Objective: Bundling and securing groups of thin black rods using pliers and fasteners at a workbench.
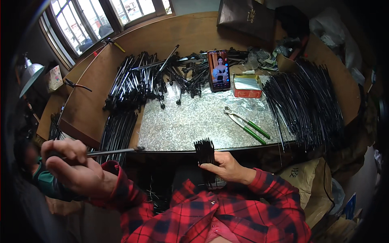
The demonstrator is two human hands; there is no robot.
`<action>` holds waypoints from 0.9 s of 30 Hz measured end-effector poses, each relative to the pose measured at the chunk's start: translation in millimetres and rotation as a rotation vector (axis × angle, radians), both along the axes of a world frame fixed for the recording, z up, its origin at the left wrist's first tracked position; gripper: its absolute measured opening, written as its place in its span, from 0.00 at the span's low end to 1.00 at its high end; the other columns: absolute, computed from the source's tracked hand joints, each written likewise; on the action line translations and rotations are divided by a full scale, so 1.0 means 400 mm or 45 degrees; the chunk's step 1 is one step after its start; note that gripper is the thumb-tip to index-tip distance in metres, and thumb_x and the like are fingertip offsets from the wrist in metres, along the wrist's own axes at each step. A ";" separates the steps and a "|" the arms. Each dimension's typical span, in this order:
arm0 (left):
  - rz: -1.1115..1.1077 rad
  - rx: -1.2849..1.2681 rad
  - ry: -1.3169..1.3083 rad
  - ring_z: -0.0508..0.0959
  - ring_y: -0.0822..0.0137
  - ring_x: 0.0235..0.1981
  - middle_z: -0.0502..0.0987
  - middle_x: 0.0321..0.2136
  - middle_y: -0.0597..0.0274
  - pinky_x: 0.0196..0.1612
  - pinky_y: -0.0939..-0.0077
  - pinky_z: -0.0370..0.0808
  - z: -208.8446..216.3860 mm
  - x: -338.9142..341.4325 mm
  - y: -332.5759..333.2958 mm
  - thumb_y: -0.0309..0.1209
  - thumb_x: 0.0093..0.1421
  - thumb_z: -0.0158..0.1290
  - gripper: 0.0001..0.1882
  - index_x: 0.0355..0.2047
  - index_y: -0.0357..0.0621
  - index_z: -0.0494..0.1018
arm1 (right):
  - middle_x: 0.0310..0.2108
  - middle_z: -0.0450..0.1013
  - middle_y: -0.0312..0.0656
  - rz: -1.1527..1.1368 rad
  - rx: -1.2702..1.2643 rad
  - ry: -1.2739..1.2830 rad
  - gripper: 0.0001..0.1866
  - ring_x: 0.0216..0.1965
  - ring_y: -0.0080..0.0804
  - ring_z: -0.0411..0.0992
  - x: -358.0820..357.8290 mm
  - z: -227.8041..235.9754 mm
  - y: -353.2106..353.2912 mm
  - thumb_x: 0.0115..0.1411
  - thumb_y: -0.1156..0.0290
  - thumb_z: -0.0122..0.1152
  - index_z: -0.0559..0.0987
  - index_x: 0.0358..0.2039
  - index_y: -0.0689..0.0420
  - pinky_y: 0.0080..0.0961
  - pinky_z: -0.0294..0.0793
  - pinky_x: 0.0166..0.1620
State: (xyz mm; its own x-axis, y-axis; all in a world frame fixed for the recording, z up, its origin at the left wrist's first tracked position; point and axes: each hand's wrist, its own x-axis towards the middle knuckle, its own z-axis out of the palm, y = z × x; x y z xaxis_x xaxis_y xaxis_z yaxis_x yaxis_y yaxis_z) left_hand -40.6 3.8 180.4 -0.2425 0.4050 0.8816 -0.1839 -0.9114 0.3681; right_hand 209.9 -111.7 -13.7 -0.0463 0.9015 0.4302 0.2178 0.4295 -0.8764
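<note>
At the lower left of the frame, the person's left hand (79, 166) is curled around one end of a slim grey metal rod with a dark tip (115, 152); the rod points toward the centre, its tip near the front edge of a speckled grey stone slab (174, 125). Just below the centre, the right hand (227, 168) grasps a tight bundle of thin black strips (205, 152), held roughly upright in front of the slab's edge, thumb across its near side.

On the slab, right of centre, lie steel pliers with green handles (247, 126), angled down to the right. Above them sits a red rectangular tin (247, 92) with pale contents, just beside an upright black smartphone with a lit screen (219, 71).

At the upper left of the slab is a tangled heap of black rods with knobbed ends (135, 79); below it lies a neater stack of thin black rods (118, 129). A broad pile of long black strips (310, 105) covers the right side, its lower ends hanging over the front edge.
</note>
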 end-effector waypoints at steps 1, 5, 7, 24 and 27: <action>-0.231 -0.112 0.068 0.56 0.78 0.16 0.61 0.22 0.66 0.19 0.84 0.53 -0.021 0.018 -0.006 0.48 0.66 0.42 0.24 0.45 0.37 0.62 | 0.23 0.70 0.45 -0.032 -0.003 -0.001 0.09 0.25 0.33 0.71 0.007 -0.005 0.003 0.58 0.71 0.60 0.76 0.33 0.64 0.26 0.69 0.30; -0.746 -0.456 0.190 0.58 0.79 0.14 0.64 0.21 0.64 0.15 0.88 0.56 -0.137 0.087 0.010 0.50 0.67 0.37 0.23 0.44 0.40 0.64 | 0.23 0.71 0.42 -0.044 -0.032 0.065 0.09 0.25 0.28 0.70 0.005 0.002 0.007 0.59 0.70 0.59 0.76 0.32 0.64 0.24 0.69 0.30; -0.868 -0.640 0.178 0.60 0.79 0.14 0.64 0.21 0.63 0.16 0.88 0.57 -0.206 0.105 0.006 0.46 0.69 0.36 0.20 0.42 0.40 0.64 | 0.35 0.78 0.41 0.023 -0.212 0.012 0.09 0.37 0.27 0.76 0.010 0.014 0.001 0.61 0.72 0.57 0.79 0.38 0.63 0.23 0.73 0.42; -0.745 -0.847 0.392 0.64 0.82 0.25 0.65 0.28 0.69 0.29 0.88 0.65 -0.435 0.169 0.003 0.24 0.65 0.43 0.24 0.62 0.39 0.55 | 0.30 0.75 0.41 0.034 -0.133 0.008 0.08 0.32 0.25 0.74 -0.075 0.044 0.033 0.61 0.72 0.56 0.77 0.36 0.64 0.23 0.72 0.36; -0.742 -0.824 0.388 0.66 0.80 0.27 0.67 0.30 0.67 0.33 0.87 0.66 -0.407 0.170 -0.027 0.23 0.65 0.44 0.24 0.61 0.38 0.56 | 0.27 0.72 0.43 0.053 -0.046 0.077 0.09 0.28 0.28 0.72 -0.107 0.029 0.036 0.62 0.70 0.56 0.75 0.35 0.64 0.25 0.70 0.32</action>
State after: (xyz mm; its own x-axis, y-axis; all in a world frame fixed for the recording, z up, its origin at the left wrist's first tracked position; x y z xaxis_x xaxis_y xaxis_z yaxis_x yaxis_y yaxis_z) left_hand 27.2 -7.0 17.7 0.3604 0.8263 0.4328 -0.3604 -0.3045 0.8817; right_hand 167.0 -97.3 -2.3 -0.0587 0.9142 0.4009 0.1465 0.4051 -0.9024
